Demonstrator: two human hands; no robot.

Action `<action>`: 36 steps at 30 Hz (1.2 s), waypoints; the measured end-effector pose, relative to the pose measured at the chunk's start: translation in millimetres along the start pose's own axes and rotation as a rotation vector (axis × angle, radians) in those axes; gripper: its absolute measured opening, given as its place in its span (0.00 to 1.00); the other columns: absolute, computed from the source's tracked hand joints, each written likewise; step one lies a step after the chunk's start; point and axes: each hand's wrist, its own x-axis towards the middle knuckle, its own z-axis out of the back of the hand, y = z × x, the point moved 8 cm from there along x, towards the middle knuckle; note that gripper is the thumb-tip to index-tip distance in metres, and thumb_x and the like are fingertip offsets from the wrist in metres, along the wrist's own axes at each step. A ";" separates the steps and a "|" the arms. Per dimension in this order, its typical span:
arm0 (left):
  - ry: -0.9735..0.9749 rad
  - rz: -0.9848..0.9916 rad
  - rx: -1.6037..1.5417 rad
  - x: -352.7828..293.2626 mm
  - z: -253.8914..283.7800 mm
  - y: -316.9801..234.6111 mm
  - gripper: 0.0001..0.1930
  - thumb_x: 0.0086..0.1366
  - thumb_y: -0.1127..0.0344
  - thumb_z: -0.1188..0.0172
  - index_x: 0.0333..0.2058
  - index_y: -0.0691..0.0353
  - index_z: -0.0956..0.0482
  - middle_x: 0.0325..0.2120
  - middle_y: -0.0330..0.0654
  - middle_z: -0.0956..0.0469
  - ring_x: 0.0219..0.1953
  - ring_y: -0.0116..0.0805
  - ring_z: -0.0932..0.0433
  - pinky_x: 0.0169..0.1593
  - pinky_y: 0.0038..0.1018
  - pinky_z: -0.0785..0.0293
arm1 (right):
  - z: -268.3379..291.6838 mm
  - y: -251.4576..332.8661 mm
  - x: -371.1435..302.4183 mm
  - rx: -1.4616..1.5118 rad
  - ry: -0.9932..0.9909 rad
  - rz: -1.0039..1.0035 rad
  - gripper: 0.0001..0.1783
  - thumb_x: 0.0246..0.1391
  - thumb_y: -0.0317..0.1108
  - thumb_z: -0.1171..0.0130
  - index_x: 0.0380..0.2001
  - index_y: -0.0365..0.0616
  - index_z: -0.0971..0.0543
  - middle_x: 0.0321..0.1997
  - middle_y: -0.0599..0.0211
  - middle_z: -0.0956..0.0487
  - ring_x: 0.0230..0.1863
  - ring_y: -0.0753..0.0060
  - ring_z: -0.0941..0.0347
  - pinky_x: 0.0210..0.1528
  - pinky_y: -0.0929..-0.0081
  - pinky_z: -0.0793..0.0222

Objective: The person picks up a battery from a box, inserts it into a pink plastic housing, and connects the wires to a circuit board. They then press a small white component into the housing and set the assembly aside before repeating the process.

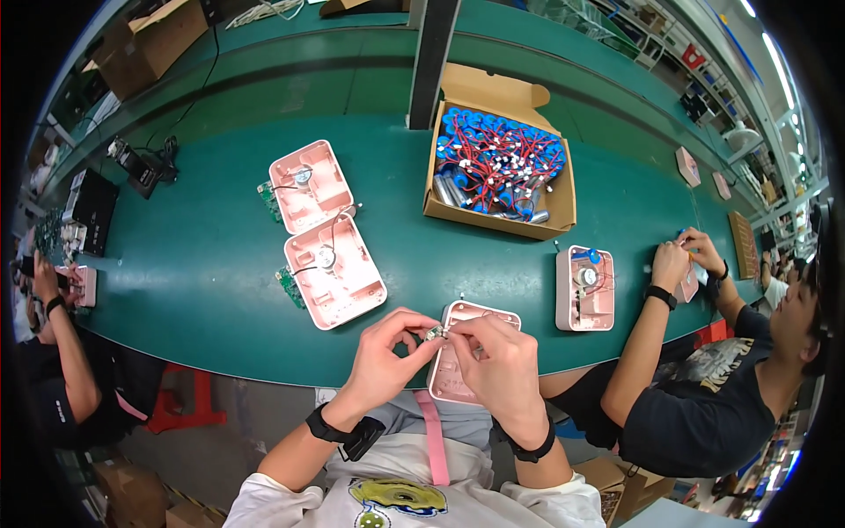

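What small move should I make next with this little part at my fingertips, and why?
Probably hold the small green-and-white part steady with your left hand and adjust it gently with your right hand: both hands' fingertips meet at it; the open pink shell lies beneath the right hand.

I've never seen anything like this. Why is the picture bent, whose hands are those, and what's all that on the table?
No machine here: these are a person's bare left hand and right hand. A wide fisheye camera on their head looks down, so straight edges bend. The left hand holds what looks like a small circuit board; the right pinches at its edge, close to an open pink case. On the green table lie two pink shells with green boards, a cardboard box of blue cylinders with red wires, and, farther right, a pink box holding a round speaker.
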 end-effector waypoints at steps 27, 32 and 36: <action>-0.146 -0.534 0.446 -19.9 -14.7 -51.7 0.16 0.57 0.84 0.31 0.45 0.70 0.17 0.42 0.50 0.19 0.40 0.48 0.16 0.42 0.35 0.18 | 3.7 -1.0 1.2 0.018 0.096 -0.115 0.06 0.46 0.20 0.30 0.27 0.38 0.18 0.26 0.61 0.20 0.23 0.60 0.23 0.28 0.65 0.27; -0.159 -0.491 0.448 -20.0 -14.4 -50.0 0.14 0.56 0.83 0.29 0.42 0.70 0.15 0.41 0.50 0.16 0.41 0.45 0.15 0.44 0.33 0.16 | 1.3 -0.3 -1.3 0.008 0.059 -0.097 0.06 0.48 0.18 0.31 0.28 0.37 0.19 0.25 0.63 0.22 0.20 0.67 0.27 0.26 0.69 0.31; -0.175 -0.456 0.447 -20.5 -13.7 -48.7 0.14 0.56 0.83 0.29 0.42 0.70 0.15 0.41 0.50 0.16 0.41 0.45 0.14 0.44 0.32 0.16 | -1.1 2.8 -3.2 -0.022 0.031 -0.084 0.06 0.48 0.17 0.32 0.28 0.37 0.19 0.25 0.62 0.22 0.21 0.65 0.26 0.26 0.68 0.30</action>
